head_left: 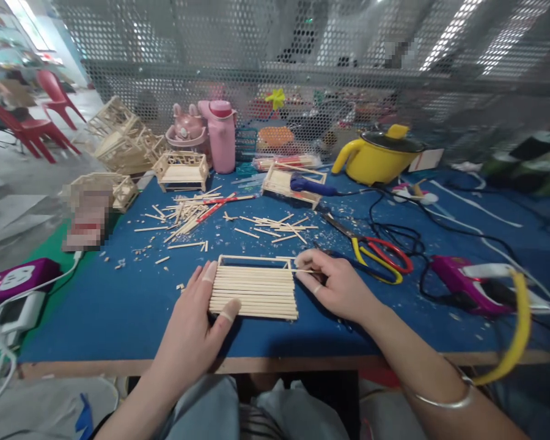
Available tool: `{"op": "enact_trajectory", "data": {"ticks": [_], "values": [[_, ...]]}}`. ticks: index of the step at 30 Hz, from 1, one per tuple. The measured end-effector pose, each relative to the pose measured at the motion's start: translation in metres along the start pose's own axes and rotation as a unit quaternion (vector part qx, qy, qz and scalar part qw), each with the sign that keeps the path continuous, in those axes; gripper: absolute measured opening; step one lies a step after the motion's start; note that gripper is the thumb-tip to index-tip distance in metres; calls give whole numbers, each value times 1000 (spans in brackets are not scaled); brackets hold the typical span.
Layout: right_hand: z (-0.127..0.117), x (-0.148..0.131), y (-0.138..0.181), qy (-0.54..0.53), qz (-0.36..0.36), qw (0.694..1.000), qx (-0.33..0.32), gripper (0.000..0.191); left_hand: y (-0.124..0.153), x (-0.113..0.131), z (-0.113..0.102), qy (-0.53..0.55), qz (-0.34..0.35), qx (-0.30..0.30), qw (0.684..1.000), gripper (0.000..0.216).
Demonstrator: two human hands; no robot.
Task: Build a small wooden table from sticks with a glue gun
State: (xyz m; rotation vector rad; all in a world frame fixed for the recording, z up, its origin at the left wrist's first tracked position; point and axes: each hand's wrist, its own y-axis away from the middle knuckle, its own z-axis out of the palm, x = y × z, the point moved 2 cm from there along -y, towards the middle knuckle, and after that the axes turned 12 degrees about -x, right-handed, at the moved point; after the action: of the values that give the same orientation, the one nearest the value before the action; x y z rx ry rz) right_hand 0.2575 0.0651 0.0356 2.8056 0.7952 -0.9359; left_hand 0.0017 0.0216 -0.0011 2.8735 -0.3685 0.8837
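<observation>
Near the front edge of the blue table (119,327), a panel (256,290) of pale rods set side by side, with a narrow open frame (256,259) along the far side. Clasped at the left end by the left hand (198,316), thumb on top and apart from the fingers. At the right end, the right hand (337,284), thumb and fingertips together, pinching a thin stick (301,271). Just beyond, 2 scattered heaps of loose sticks (186,215). To the right, scissors (391,253) with red and yellow handles. Farther back, a blue corded tool (308,184) on a small wooden piece (279,182), a pink flask (222,140) and a yellow pot (376,162).
</observation>
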Motion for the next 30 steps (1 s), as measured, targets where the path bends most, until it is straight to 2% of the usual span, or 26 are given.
{"op": "enact_trajectory", "data": {"ticks": [3, 10, 18, 22, 26, 28, 30], "values": [[2, 2, 2, -9, 10, 1000, 8, 5, -1, 0, 1, -10, -5, 1, 1000, 66], [2, -3, 0, -22, 9, 1000, 7, 14, -2, 1, 0, -12, 5, 2, 1000, 64], [1, -4, -2, 20, 4, 1000, 3, 15, -5, 6, -10, -2, 30, 3, 1000, 61], [3, -1, -3, 30, 5, 1000, -9, 15, -5, 6, -7, 10, 0, -4, 1000, 67], [2, -1, -4, 34, -1, 999, -9, 15, -1, 3, -1, 53, -45, 16, 997, 85], [1, -1, -4, 37, -3, 999, -7, 16, 1, 5, -2, 51, -35, 31, 998, 87], [1, -1, -4, 39, -6, 999, -7, 16, 1, 11, -6, 13, 4, 55, 998, 81]]}}
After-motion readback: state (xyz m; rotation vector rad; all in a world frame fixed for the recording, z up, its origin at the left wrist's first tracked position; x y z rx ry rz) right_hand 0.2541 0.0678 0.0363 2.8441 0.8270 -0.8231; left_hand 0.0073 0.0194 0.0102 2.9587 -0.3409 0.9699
